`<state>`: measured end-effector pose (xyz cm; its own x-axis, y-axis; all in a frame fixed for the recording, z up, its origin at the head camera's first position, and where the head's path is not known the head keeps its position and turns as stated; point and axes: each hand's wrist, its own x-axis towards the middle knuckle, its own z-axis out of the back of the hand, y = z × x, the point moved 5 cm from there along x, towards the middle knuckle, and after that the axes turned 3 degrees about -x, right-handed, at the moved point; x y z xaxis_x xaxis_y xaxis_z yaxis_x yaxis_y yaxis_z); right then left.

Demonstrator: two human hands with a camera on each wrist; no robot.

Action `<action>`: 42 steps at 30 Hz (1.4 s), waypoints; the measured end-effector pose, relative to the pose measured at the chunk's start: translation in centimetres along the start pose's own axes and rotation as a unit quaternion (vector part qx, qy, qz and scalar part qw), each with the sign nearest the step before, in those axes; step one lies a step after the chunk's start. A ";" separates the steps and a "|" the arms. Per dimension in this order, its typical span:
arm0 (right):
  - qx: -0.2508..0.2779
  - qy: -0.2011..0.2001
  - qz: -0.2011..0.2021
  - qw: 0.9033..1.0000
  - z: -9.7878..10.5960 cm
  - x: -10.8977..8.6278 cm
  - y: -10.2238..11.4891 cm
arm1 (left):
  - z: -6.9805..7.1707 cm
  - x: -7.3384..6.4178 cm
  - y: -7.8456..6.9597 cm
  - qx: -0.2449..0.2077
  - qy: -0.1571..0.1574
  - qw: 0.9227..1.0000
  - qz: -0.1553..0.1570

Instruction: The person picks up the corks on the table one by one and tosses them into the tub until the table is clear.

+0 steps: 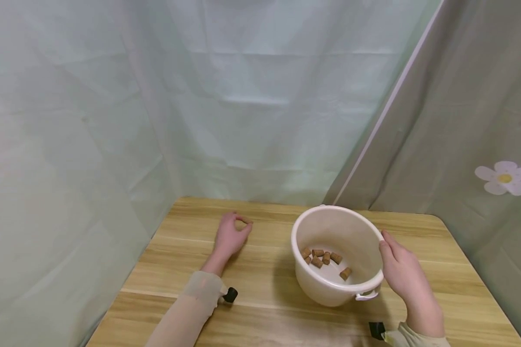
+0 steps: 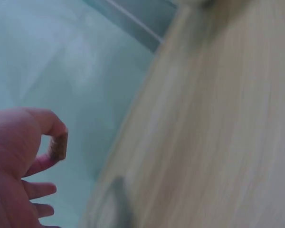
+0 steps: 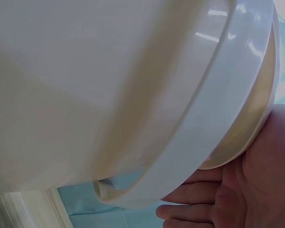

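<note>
Between its thumb and index finger, my left hand (image 1: 232,235) pinches a cork (image 2: 60,145), seen most plainly in the left wrist view. That hand is above the left part of the table, apart from the bucket. My right hand (image 1: 403,268) grips the right rim of a white plastic bucket (image 1: 317,288), thumb over the edge. The bucket tilts so that its mouth leans toward me. Several brown corks (image 1: 326,258) lie loose on its bottom. The right wrist view shows the bucket's outer wall and its pale handle (image 3: 190,137) close up, with some fingers beneath the rim.
The wood-grain table (image 1: 169,270) ends at a back edge just beyond both hands. Pale green curtains (image 1: 260,125) hang behind and to the left; a grey-green one with white flowers (image 1: 505,178) hangs at the right.
</note>
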<state>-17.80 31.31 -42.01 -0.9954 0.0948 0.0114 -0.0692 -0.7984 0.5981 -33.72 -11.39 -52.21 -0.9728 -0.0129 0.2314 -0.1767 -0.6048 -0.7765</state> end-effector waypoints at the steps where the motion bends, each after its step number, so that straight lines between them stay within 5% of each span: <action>1: -0.001 0.000 0.000 1.000 0.0 0.0 0.0 | 0.0 -0.3 -0.5 -0.025 0.003 1.000 0.000; 8: -0.001 0.007 -0.007 1.000 0.0 0.0 -0.1 | 0.3 -2.0 -3.7 -0.139 0.029 0.990 -0.003; 15: -0.001 0.002 -0.006 1.000 0.2 0.2 0.1 | 0.6 -3.2 -6.1 -0.188 0.052 0.980 -0.034; 22: -0.006 0.002 -0.001 1.000 0.3 0.3 0.1 | 0.8 -4.4 -7.9 -0.239 0.080 0.967 -0.033; 32: -0.012 0.002 0.001 1.000 0.2 0.3 0.0 | 1.1 -5.5 -10.0 -0.264 0.100 0.958 -0.053; 42: -0.014 0.003 0.000 1.000 0.1 0.4 0.0 | 1.1 -6.1 -12.1 -0.228 0.106 0.962 -0.104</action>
<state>-18.15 31.46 -41.91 -0.9957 0.0921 0.0068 -0.0715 -0.8146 0.5756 -25.49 -4.83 -43.57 -0.9095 0.2623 0.3224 -0.3711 -0.1632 -0.9141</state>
